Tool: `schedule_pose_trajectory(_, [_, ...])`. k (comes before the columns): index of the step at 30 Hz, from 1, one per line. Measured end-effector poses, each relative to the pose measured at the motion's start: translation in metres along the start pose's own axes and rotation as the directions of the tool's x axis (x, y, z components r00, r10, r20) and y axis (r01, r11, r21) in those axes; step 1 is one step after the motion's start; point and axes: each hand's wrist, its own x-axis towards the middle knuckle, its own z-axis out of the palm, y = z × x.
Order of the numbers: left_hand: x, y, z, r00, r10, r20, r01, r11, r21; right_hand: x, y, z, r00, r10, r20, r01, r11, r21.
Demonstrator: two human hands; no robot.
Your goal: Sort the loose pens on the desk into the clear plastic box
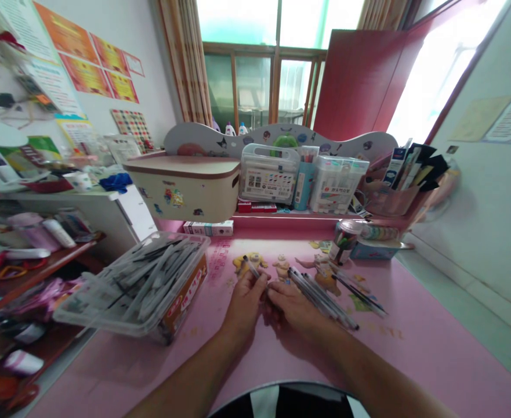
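My left hand (245, 297) is closed around a pen (252, 266), whose dark end sticks out above the fingers toward the back of the desk. Close beside it, my right hand (290, 303) has its fingers pinched together, and what lies in them is hidden. A bundle of grey pens (322, 299) rests on the desk just right of my right hand. Farther right lie a few thin dark pens or refills (359, 293). To the left stands a clear plastic box (153, 328) heaped with many pens or pen parts.
The pink desk (429, 348) has printed cartoon figures. At its back right are a jar of pens (343, 241) and a blue box (374, 249). A shelf above holds a lidded beige bin (185, 188), marker cases (269, 174) and a pen holder (388, 197). Cluttered shelves (64, 255) stand left.
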Motion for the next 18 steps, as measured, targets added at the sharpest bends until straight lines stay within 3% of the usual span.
schedule_pose_trajectory(3, [-0.002, 0.000, 0.001, 1.000, -0.002, 0.010, 0.001, 0.999, 0.039, -0.004, 0.006, 0.003, 0.999, 0.009, -0.032, -0.004, 0.992, 0.127])
schedule_pose_trajectory(12, [-0.006, -0.009, 0.000, 0.993, -0.054, 0.101, 0.064, 0.993, -0.099, -0.014, -0.003, 0.008, 0.999, -0.041, -0.031, 0.046, 0.983, 0.178])
schedule_pose_trajectory(18, [-0.006, -0.007, 0.004, 1.000, -0.018, 0.013, 0.018, 1.000, -0.018, -0.010, 0.004, 0.008, 0.992, -0.123, 0.004, 0.120, 0.976, 0.183])
